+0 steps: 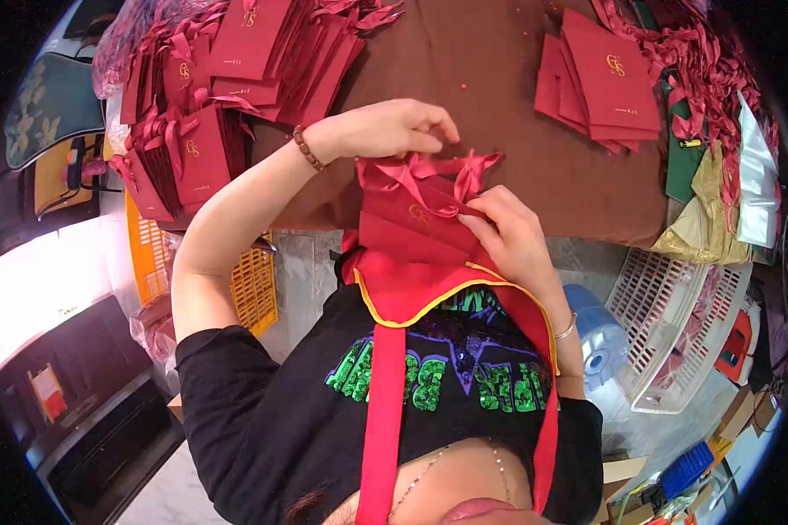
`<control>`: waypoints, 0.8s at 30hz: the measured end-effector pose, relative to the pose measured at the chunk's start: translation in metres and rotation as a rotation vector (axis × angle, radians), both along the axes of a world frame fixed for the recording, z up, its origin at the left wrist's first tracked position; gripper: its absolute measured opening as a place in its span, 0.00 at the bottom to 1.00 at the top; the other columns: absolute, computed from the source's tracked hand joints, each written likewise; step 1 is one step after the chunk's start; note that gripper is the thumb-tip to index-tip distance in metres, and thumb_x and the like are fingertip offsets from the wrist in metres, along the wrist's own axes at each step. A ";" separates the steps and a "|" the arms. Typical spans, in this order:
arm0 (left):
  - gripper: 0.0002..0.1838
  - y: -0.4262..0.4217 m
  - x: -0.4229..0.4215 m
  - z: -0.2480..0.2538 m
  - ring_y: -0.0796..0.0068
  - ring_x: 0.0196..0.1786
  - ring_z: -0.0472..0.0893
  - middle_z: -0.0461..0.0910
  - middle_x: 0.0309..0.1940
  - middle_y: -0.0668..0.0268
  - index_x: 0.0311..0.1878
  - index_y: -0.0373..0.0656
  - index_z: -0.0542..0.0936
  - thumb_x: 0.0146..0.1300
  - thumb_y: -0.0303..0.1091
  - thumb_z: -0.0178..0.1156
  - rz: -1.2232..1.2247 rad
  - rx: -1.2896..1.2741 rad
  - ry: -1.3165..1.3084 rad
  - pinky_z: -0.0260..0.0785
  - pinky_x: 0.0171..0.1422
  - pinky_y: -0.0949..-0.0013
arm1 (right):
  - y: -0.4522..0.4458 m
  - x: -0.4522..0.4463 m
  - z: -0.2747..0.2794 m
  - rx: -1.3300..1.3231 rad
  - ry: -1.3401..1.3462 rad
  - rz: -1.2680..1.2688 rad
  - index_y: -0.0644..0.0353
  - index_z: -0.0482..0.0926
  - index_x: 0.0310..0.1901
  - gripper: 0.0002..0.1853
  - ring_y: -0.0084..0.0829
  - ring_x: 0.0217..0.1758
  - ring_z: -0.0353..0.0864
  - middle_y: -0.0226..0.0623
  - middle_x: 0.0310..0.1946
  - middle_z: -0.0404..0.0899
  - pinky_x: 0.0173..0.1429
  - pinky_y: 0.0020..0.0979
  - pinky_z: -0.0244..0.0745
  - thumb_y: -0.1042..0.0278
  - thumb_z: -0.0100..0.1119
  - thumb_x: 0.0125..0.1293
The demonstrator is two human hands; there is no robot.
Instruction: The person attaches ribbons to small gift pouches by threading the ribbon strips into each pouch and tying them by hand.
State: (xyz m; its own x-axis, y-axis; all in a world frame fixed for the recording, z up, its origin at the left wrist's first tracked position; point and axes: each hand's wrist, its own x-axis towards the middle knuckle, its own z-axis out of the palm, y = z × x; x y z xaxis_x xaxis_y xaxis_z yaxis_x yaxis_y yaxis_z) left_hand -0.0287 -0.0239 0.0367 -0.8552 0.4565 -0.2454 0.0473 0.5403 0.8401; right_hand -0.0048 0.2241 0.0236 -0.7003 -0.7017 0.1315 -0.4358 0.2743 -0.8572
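Left hand (394, 127) is resting in the air just above the top edge of the red bag (390, 234), its fingers curling loosely; whether they are gripping any of the ribbon (470, 179) I cannot tell. Right hand (508, 232) is pinching, thumb against fingers, what looks like a ribbon end beside the bag's right side. The bag itself is lying between the two hands at the near edge of the brown tabletop (464, 61), its lower part meeting the red apron (403, 302).

For handling the ribbon well, I judge that the right hand should be keeping its pinch light and steady, while the left is guiding the loose lengths without tugging at the bag's mouth. Pulling evenly on both sides would be keeping the loops level; pulling hard on one would probably be creasing the panel or skewing the top.

As for looks, the bag is showing a deep red, flat, stiff-seeming front with a small gold monogram, a slanting fold or edge crossing its face. Glossier, pinkish-red ribbon is bunching along the top, forming a knot-like tangle toward the right, with one strip trailing down across the front near the monogram.
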 end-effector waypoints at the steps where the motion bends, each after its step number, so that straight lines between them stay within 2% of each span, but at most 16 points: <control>1: 0.16 0.002 -0.003 0.009 0.77 0.36 0.78 0.80 0.32 0.63 0.52 0.35 0.74 0.68 0.36 0.50 0.019 0.041 -0.142 0.70 0.43 0.73 | 0.001 0.000 0.001 0.011 -0.012 0.007 0.67 0.77 0.36 0.07 0.39 0.33 0.76 0.42 0.30 0.74 0.37 0.32 0.71 0.75 0.62 0.57; 2: 0.16 0.004 -0.005 0.015 0.74 0.39 0.78 0.81 0.33 0.62 0.54 0.35 0.73 0.68 0.34 0.50 0.037 0.081 -0.284 0.69 0.47 0.72 | 0.002 -0.001 0.000 0.015 -0.013 0.008 0.67 0.77 0.36 0.07 0.39 0.33 0.76 0.42 0.30 0.74 0.37 0.32 0.71 0.75 0.62 0.57; 4: 0.15 0.013 -0.005 0.017 0.72 0.38 0.79 0.81 0.32 0.61 0.51 0.34 0.75 0.68 0.35 0.50 0.030 0.076 -0.203 0.69 0.47 0.71 | 0.004 -0.004 -0.002 -0.014 -0.017 0.023 0.67 0.77 0.36 0.07 0.39 0.33 0.76 0.42 0.30 0.74 0.37 0.32 0.71 0.74 0.61 0.57; 6: 0.15 0.020 -0.003 0.008 0.76 0.34 0.79 0.81 0.30 0.61 0.46 0.35 0.78 0.68 0.37 0.50 -0.015 -0.015 -0.070 0.69 0.42 0.73 | 0.002 -0.004 -0.001 -0.024 -0.014 0.031 0.67 0.77 0.36 0.07 0.39 0.33 0.76 0.42 0.30 0.74 0.38 0.32 0.71 0.74 0.61 0.58; 7: 0.16 0.027 0.000 0.003 0.79 0.28 0.77 0.80 0.25 0.62 0.41 0.37 0.81 0.67 0.41 0.51 0.022 0.076 0.036 0.68 0.36 0.72 | 0.001 -0.004 -0.001 -0.035 -0.010 0.039 0.68 0.77 0.36 0.07 0.39 0.33 0.76 0.42 0.31 0.74 0.38 0.32 0.71 0.74 0.61 0.58; 8: 0.16 0.029 0.000 0.002 0.79 0.28 0.77 0.80 0.25 0.62 0.41 0.37 0.81 0.67 0.41 0.51 0.024 0.076 0.037 0.68 0.36 0.72 | 0.001 -0.004 -0.002 -0.035 -0.010 0.040 0.68 0.77 0.36 0.07 0.39 0.33 0.76 0.42 0.31 0.74 0.38 0.32 0.71 0.74 0.61 0.58; 10: 0.22 0.036 -0.001 0.020 0.72 0.24 0.75 0.77 0.19 0.62 0.34 0.38 0.82 0.64 0.51 0.54 -0.022 -0.105 -0.195 0.66 0.32 0.67 | -0.001 -0.004 -0.003 -0.023 -0.023 0.042 0.67 0.77 0.36 0.07 0.39 0.34 0.76 0.42 0.31 0.74 0.39 0.32 0.71 0.74 0.60 0.58; 11: 0.23 0.035 -0.001 0.012 0.71 0.21 0.75 0.75 0.16 0.63 0.30 0.39 0.82 0.63 0.52 0.55 -0.055 -0.117 -0.142 0.65 0.29 0.65 | -0.001 -0.004 -0.002 -0.023 -0.024 0.045 0.67 0.77 0.36 0.07 0.39 0.34 0.76 0.42 0.31 0.74 0.39 0.32 0.71 0.74 0.60 0.58; 15: 0.23 0.032 -0.002 0.008 0.69 0.22 0.76 0.76 0.17 0.61 0.29 0.39 0.81 0.63 0.52 0.54 -0.019 -0.116 -0.128 0.66 0.30 0.64 | -0.001 -0.008 -0.006 -0.010 -0.028 0.069 0.68 0.76 0.36 0.07 0.40 0.33 0.76 0.42 0.30 0.74 0.38 0.33 0.71 0.73 0.60 0.59; 17: 0.22 0.028 -0.006 0.014 0.66 0.23 0.76 0.77 0.18 0.59 0.30 0.39 0.82 0.63 0.50 0.53 0.005 -0.186 0.020 0.66 0.31 0.62 | 0.000 -0.010 -0.008 -0.033 -0.033 0.084 0.67 0.76 0.37 0.08 0.40 0.32 0.75 0.42 0.30 0.74 0.38 0.33 0.71 0.73 0.60 0.59; 18: 0.17 0.021 -0.011 0.006 0.73 0.21 0.72 0.75 0.17 0.62 0.35 0.40 0.82 0.65 0.46 0.54 0.032 -0.037 0.147 0.64 0.29 0.68 | 0.000 -0.012 -0.005 -0.010 -0.047 0.102 0.67 0.76 0.37 0.08 0.40 0.31 0.75 0.43 0.29 0.73 0.37 0.33 0.70 0.72 0.60 0.59; 20: 0.16 0.024 -0.017 0.038 0.76 0.22 0.70 0.75 0.18 0.62 0.34 0.39 0.81 0.64 0.44 0.55 0.020 -0.087 0.114 0.63 0.29 0.70 | -0.001 -0.014 0.000 0.014 -0.060 0.115 0.67 0.76 0.37 0.08 0.39 0.31 0.75 0.43 0.29 0.73 0.37 0.33 0.70 0.72 0.60 0.59; 24: 0.15 0.020 -0.018 0.030 0.81 0.20 0.66 0.72 0.15 0.67 0.33 0.39 0.81 0.65 0.42 0.55 0.016 -0.062 0.099 0.59 0.26 0.73 | -0.001 -0.015 0.000 0.019 -0.142 0.184 0.67 0.76 0.37 0.09 0.37 0.30 0.74 0.42 0.28 0.72 0.35 0.32 0.70 0.71 0.61 0.59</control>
State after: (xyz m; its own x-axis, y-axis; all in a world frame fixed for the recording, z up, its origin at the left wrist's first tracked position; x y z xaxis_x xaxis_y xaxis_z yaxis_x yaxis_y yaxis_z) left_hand -0.0465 -0.0035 0.0670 -0.8838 0.4287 -0.1872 0.1188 0.5927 0.7966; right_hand -0.0195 0.2231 0.0237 -0.5708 -0.8207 0.0260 -0.3555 0.2184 -0.9088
